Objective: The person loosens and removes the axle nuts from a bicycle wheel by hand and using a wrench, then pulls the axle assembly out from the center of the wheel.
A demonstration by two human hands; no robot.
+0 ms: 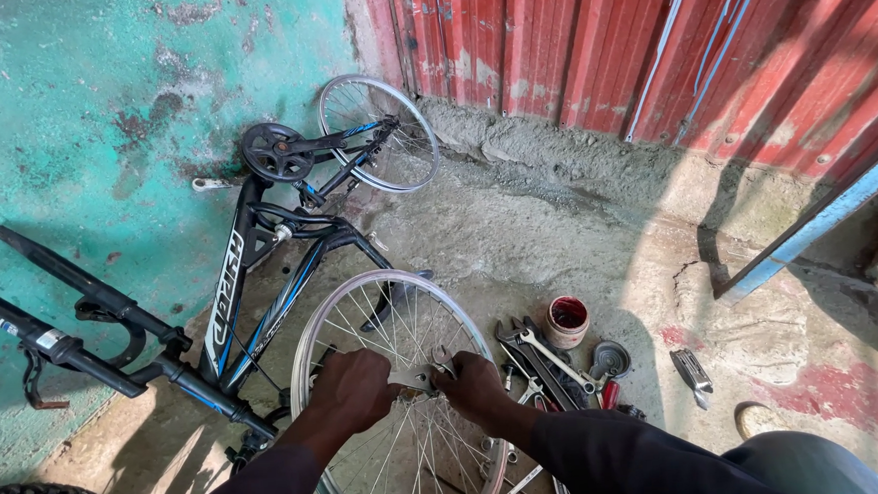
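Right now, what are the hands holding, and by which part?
Both hands work at the hub of the bare spoked wheel. The left hand grips a flat metal wrench by its handle end. The right hand closes on something at the hub; what, cannot be told.

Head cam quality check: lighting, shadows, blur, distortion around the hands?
Head view: hard sunlight falls on the concrete floor at right, while the left hand, right hand and spoked wheel sit in shade; long diagonal shadows cross the red metal wall; no motion blur, spokes crisp; wide-angle bending shows at the edges.
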